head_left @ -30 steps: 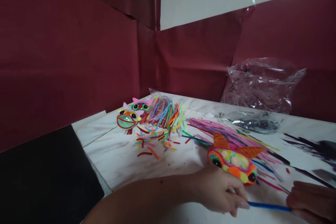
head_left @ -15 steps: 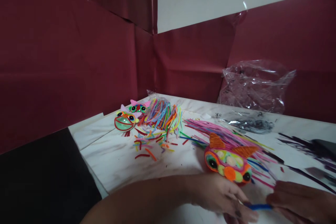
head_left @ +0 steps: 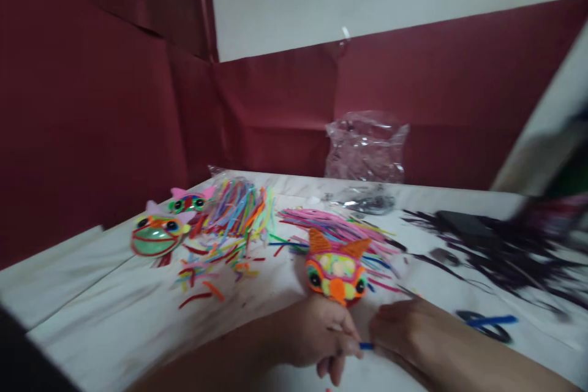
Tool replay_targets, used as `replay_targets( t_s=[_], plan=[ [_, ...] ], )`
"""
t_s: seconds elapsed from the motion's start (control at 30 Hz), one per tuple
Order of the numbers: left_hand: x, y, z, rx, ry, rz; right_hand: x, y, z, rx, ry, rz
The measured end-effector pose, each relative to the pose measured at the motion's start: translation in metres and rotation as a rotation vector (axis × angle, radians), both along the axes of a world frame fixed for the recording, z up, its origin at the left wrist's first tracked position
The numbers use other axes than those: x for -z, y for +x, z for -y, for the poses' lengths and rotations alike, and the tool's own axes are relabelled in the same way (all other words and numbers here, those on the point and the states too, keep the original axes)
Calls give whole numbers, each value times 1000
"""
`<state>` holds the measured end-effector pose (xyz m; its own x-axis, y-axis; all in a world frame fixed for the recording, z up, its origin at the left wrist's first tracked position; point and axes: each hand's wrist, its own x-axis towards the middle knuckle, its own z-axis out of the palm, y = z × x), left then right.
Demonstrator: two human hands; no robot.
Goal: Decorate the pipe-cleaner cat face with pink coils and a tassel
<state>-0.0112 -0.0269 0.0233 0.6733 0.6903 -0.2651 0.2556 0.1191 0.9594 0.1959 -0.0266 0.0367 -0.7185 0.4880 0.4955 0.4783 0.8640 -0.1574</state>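
Observation:
My left hand (head_left: pixel 316 337) and my right hand (head_left: pixel 404 334) meet low in the view, both pinched on a blue pipe cleaner (head_left: pixel 366 346), of which only a short bit shows between them. Just behind my hands sits a colourful animal head with orange ears (head_left: pixel 336 272), made of pipe cleaners. Pink pipe cleaners (head_left: pixel 335 226) lie in a fan behind it.
Two more colourful animal figures (head_left: pixel 158 236) stand at the left beside a heap of mixed pipe cleaners (head_left: pixel 234 208) and short cut bits. A crumpled clear bag (head_left: pixel 365 147) leans on the red wall. Black pipe cleaners (head_left: pixel 496 251) spread at the right; scissors (head_left: pixel 487 323) lie near my right arm.
The view has swung right, shifting everything left. My hands have come closer together along the blue pipe cleaner, so less of it shows. Scissors and black pipe cleaners have come into view.

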Motion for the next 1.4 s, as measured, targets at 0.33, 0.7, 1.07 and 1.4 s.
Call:
replay_targets(
  t_s=[0.33,0.7,1.07,1.4],
  plan=[
    [18,6,-2,9,-12,-194,-33,-8,16,-83,-111,548],
    [12,0,-10,15,110,-307,-45,2,12,82,-223,687],
    [17,0,-7,-31,146,-234,-34,-7,13,22,-179,456],
    [5,-1,-2,-47,280,-285,-20,-7,4,79,-224,386]
  ],
)
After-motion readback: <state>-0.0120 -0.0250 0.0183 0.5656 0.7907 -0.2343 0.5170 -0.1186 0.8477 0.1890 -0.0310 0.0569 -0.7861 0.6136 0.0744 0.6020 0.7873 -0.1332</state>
